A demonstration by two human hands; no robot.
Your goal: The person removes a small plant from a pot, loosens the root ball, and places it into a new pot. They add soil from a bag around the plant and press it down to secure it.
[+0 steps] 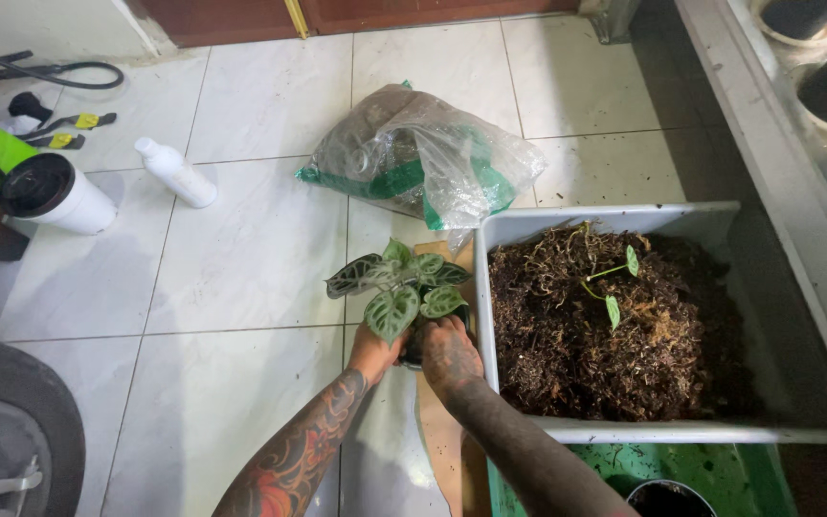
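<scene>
Right hand: the right hand is dirty with soil, and its fingers are curled tight around the right side of a small dark pot.
Left hand: the left hand cups the left side of the same pot; its fingers are hidden under a leaf, so I cannot tell how tight they grip.
Pot: it sits between the two hands, touching both. Most of it is hidden by leaves and fingers.
Plant: a little plant grows out of the pot. It has heart-shaped green leaves with pale veins.
Which way it points: the plant stands up out of the pot and leans toward the far side, away from the person. Its leaves spread out left and right, over the fingers.
Where it is: over the white tile floor, just left of a big grey tub. The right hand is close to the tub's left wall.
Tub: it is full of dark brown soil mix, with a tiny green sprout on top.
Bag: a crinkly clear and green plastic bag lies on the floor, farther away than the plant.
Far left: a white bottle lies on the tiles, and a white cup with a dark inside is near it.
</scene>
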